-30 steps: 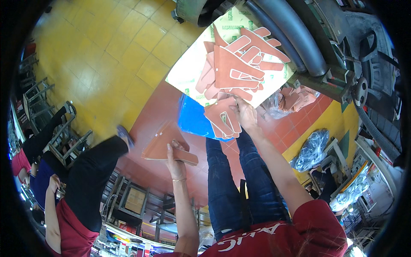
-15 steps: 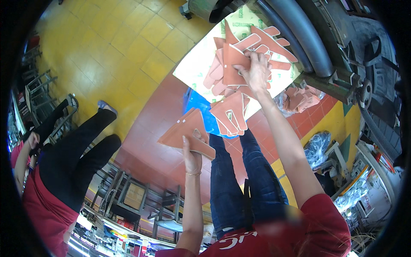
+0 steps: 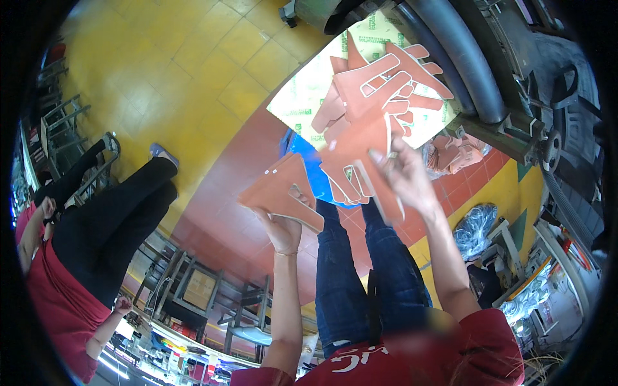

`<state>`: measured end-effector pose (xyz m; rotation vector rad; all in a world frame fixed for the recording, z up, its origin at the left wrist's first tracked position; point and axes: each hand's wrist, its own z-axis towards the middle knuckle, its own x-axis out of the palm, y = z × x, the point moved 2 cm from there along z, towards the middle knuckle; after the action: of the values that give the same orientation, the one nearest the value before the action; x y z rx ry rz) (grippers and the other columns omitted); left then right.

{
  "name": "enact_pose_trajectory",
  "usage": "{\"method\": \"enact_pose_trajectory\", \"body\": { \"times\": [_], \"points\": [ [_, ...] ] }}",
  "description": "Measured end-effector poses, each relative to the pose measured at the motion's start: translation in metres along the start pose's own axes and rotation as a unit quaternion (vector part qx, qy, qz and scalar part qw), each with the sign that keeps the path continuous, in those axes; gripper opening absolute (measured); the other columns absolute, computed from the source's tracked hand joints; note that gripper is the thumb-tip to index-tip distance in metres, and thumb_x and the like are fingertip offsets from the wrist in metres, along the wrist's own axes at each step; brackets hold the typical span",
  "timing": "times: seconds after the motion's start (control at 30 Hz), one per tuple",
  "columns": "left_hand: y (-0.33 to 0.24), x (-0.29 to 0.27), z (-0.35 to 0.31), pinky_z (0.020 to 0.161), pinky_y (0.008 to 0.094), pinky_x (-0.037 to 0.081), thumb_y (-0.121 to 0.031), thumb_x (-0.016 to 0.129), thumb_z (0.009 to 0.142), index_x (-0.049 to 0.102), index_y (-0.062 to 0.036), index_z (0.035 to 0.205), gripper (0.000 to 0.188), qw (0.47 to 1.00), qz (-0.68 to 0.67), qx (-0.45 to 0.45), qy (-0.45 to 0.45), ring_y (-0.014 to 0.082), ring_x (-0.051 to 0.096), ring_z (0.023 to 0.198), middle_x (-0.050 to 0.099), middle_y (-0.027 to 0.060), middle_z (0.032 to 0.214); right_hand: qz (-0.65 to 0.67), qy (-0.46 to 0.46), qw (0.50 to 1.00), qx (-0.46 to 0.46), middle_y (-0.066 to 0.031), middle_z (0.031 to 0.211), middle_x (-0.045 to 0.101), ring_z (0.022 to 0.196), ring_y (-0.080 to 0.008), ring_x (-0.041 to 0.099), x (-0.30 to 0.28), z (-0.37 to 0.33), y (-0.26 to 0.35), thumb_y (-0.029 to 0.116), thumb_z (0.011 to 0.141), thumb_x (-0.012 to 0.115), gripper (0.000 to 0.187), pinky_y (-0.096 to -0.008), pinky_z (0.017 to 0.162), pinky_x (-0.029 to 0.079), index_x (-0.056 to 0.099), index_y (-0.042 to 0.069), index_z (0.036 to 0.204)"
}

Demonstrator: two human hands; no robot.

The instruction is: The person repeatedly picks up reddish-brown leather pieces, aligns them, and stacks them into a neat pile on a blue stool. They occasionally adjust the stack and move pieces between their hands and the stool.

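Observation:
A small stack of reddish-brown, leather-like cut pieces (image 3: 277, 188) is in my left hand (image 3: 280, 231), gripped from below with the fingers mostly hidden under it. My right hand (image 3: 409, 179), smeared by motion, has a similar leather-like piece (image 3: 360, 143) with a pale edge pinched by its side. That piece hangs over the near part of a heap of cut pieces (image 3: 367, 78), spread on a pale sheet with green print (image 3: 293, 103). Between the hands, more cut pieces (image 3: 344, 186) lie on a blue sheet or bag (image 3: 314, 179) above my legs.
Thick dark rollers (image 3: 457, 58) of a machine stand beyond the sheet at the right, with a handwheel (image 3: 550, 147). Bagged brown pieces (image 3: 454, 153) and a clear plastic bundle (image 3: 476, 231) lie on the right. A person in dark trousers (image 3: 116, 225) is at the left, near metal stools (image 3: 199, 293).
My right hand has drawn a piece off the heap toward me, uncovering slotted pieces beneath. My left hand keeps its stack, its thumb no longer lying on top.

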<state>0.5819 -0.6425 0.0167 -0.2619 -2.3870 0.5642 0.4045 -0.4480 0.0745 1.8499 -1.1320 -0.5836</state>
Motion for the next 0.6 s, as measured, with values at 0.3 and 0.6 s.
{"method": "enact_pose_trajectory", "body": {
  "times": [0.3, 0.6],
  "points": [
    [-0.026, -0.022, 0.001, 0.085, 0.0397, 0.048, -0.065, 0.04, 0.091, 0.039, -0.0098, 0.133, 0.069, 0.987, 0.026, 0.107, -0.115, 0.0229, 0.056, 0.101, 0.054, 0.0072, 0.116, 0.0, -0.035, 0.994, 0.1, -0.0081, 0.09, 0.064, 0.08, -0.0151, 0.061, 0.04, -0.029, -0.164, 0.009, 0.086, 0.067, 0.025, -0.0304, 0.076, 0.05, 0.056, 0.0, 0.107],
    [-0.015, -0.03, -0.005, 0.078, 0.0369, 0.048, -0.067, 0.039, 0.09, 0.043, -0.004, 0.126, 0.073, 0.99, 0.064, 0.06, -0.108, 0.022, 0.058, 0.085, 0.057, 0.0106, 0.097, -0.254, -0.364, 0.896, 0.016, -0.0163, 0.104, 0.051, 0.094, -0.03, 0.055, 0.018, -0.009, -0.203, 0.018, 0.069, 0.083, 0.057, -0.041, 0.082, 0.047, 0.051, 0.003, 0.115]
  ]
}}
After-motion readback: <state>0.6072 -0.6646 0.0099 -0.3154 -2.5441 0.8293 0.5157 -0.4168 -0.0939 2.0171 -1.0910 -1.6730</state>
